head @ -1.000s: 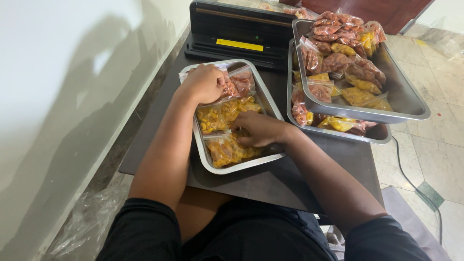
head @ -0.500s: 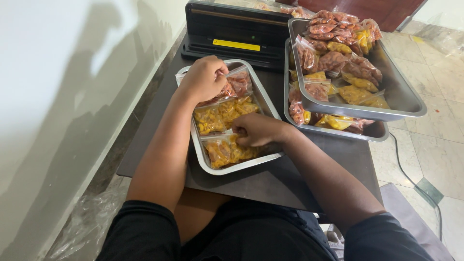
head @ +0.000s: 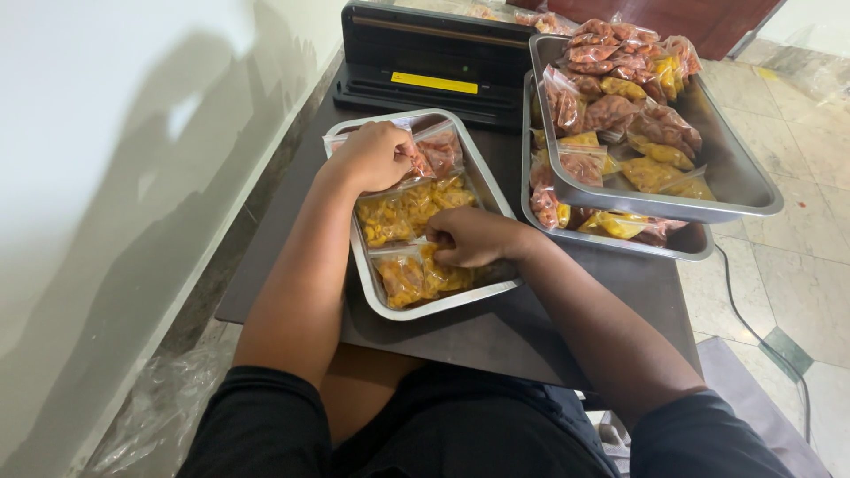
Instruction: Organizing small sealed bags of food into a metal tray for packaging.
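Bright, even daylight, sharp picture.
A soft shadow of the person fell on the white wall (head: 133, 177); steel trays (head: 744, 190) gleamed mildly; the edges bowed slightly.

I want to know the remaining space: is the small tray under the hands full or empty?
Nearly full. Small tray holds yellow bags and reddish bag.

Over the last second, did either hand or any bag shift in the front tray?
Hardly. The left hand stays pressed on the reddish bag at the far end of the front tray; the right hand stays on the yellow bags. Nothing taken or released. Stacked trays and black sealer unchanged.
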